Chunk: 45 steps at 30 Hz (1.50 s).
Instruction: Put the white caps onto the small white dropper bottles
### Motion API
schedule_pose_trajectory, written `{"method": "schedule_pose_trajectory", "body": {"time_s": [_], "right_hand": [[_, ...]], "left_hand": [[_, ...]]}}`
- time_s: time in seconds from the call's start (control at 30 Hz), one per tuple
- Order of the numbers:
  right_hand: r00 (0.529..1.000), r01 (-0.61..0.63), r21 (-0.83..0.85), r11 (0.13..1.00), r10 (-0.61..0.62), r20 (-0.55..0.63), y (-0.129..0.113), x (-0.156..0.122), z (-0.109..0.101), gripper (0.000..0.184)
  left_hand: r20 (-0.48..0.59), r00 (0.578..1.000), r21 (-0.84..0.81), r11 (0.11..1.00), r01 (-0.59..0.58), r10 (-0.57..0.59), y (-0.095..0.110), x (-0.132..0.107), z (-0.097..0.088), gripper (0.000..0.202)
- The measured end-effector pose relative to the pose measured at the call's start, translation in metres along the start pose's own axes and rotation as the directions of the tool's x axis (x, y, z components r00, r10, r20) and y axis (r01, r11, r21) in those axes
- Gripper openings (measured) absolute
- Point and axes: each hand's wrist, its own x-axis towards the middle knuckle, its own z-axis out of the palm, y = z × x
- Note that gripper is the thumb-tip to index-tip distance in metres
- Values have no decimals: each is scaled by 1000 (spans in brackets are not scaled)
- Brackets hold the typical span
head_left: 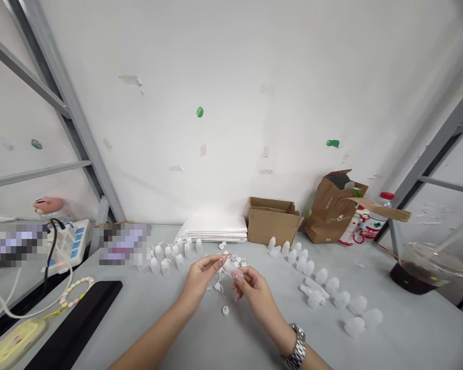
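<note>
My right hand (254, 289) is closed on a small translucent white bottle (230, 266) held above the table. My left hand (199, 275) pinches a small white piece at the bottle's upper left end; fingertips partly hide it, and I cannot tell its exact kind. Just behind my fingers lies a loose pile of small white caps (239, 260), some with thin strips. One white cap (225, 310) sits alone nearer to me. On the left, several small bottles (165, 266) stand with caps on. Several uncapped translucent bottles (321, 276) stand in rows on the right, with a few lying down.
At the wall are a white stack of flat packets (215, 229), a cardboard box (273, 222) and a brown paper bag (327, 213). A lidded drink cup (424, 270) stands far right. A power strip (75, 241), black pad (79, 326) and yellow case (17, 341) lie left.
</note>
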Motion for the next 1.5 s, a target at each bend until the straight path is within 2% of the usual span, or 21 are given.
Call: {"method": "schedule_pose_trajectory", "body": {"time_s": [0.13, 0.23, 0.3, 0.4, 0.47, 0.6, 0.7, 0.77, 0.83, 0.93, 1.0, 1.13, 1.2, 1.37, 1.5], "right_hand": [[985, 110, -126, 986, -126, -121, -2, -5, -2, 31], [976, 141, -136, 981, -161, -144, -7, -7, -2, 29], [983, 130, -83, 988, -139, -118, -9, -7, -1, 31], [993, 92, -37, 995, -94, -75, -10, -6, -1, 36], [992, 91, -86, 992, -98, -84, -8, -7, -1, 35], [973, 151, -331, 931, -200, -118, -5, -14, 1, 26], [961, 195, -406, 893, -258, -104, -4, -18, 4, 24], [976, 175, -330, 928, -208, -67, -4, -17, 5, 28], [997, 66, -144, 987, -61, 43, -4, -14, 5, 38], [962, -158, 128, 979, 124, 243, -3, -8, 5, 49], [959, -180, 176, 968, 132, 251, -4, -5, 4, 49], [999, -32, 98, 995, 28, 46, -8, -3, 3, 41], [999, -28, 79, 997, 27, 18, -10, -2, 1, 39], [972, -163, 236, 958, 115, 205, -9, -4, -1, 40], [952, -250, 365, 897, 158, 263, -7, -7, 1, 40]], "left_hand": [[-76, 997, -108, 993, -40, 32, -2, 1, -1, 35], [-163, 986, -178, 981, -75, 46, -5, 3, -4, 35], [-127, 992, -189, 981, -48, 24, -4, 4, -4, 33], [43, 999, -177, 984, 34, -27, -1, 2, -1, 31], [125, 991, -159, 985, 64, -44, 1, -1, 2, 30], [127, 990, -121, 990, 76, -61, -2, -3, 3, 30], [122, 991, -86, 994, 71, -61, -5, -1, 0, 29], [125, 991, -54, 997, 54, -46, -4, 0, -2, 29], [126, 992, -36, 999, 34, -29, -3, 1, -4, 28], [124, 992, -38, 999, 12, -8, -1, 1, -4, 27], [112, 994, -29, 1000, 3, 0, -1, 1, -4, 26], [74, 997, -12, 1000, 5, -5, -2, 0, -3, 28], [85, 996, -11, 1000, 5, -4, -1, -1, -3, 30], [143, 988, 73, 995, -61, 50, 4, -2, -3, 26], [111, 994, 54, 998, -25, 19, 6, -2, -2, 27]]}}
